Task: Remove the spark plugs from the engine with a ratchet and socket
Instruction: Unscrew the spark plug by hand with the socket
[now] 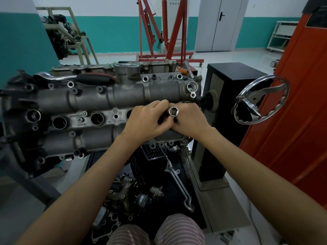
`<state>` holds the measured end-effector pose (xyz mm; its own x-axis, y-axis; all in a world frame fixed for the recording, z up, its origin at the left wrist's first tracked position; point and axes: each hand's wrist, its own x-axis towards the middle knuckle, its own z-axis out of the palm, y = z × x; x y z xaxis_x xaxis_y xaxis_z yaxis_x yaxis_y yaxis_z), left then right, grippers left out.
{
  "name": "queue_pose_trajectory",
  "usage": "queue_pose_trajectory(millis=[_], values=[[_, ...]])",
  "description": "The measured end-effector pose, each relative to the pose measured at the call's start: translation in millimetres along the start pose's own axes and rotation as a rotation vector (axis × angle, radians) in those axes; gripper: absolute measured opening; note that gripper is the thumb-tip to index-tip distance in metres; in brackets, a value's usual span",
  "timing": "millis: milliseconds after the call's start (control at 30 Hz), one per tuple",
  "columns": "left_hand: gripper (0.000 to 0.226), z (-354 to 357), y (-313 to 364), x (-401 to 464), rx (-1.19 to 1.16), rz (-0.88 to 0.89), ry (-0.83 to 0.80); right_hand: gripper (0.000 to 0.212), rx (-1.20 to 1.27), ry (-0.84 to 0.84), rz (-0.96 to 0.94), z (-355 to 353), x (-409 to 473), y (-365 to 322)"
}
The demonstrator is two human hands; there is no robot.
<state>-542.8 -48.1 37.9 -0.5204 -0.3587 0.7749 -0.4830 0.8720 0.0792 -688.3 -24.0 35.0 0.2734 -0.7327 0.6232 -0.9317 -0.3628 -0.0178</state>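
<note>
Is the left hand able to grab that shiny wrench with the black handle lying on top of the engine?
Probably yes, but not right away. The left hand is busy holding the socket together with the right hand. The wrench lies in the open on the far side of the engine, with nothing covering it.

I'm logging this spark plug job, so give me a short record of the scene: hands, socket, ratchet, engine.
left hand: on the engine beside the socket, fingers curled at it
right hand: grips the socket
socket: chrome, open end facing up
ratchet: lying on the engine's far side, untouched
engine: on a stand, three plug wells visible
</note>
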Motion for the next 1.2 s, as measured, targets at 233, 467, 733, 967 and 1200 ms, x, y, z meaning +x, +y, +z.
queue_pose_trajectory(millis=[233, 467, 733, 967, 1200], values=[[0.025, 2.8, -2.1, 0.1, 0.033, 0.001, -0.005, 0.027, -0.042, -0.031, 0.022, 2.1, 0.8, 3.0], [0.028, 5.1, -4.7, -0.1, 0.023, 0.003, 0.039, 0.039, 0.022, 0.045, -0.009, -0.6, -1.0, 0.2], [0.043, 5.4, -7.6, -2.1, 0.025, 0.028, 0.053, 0.042, -0.003, 0.138, -0.034, 0.8, -1.0, 2.2], [0.026, 3.3, -3.2, -0.6, -0.028, -0.004, 0.008, 0.032, 0.034, 0.137, -0.051, 2.1, -1.2, 0.8], [0.030, 6.0, -6.8, -0.7, 0.062, 0.013, -0.035, 0.038, 0.005, 0.168, -0.035, 4.5, -0.9, 1.0]])
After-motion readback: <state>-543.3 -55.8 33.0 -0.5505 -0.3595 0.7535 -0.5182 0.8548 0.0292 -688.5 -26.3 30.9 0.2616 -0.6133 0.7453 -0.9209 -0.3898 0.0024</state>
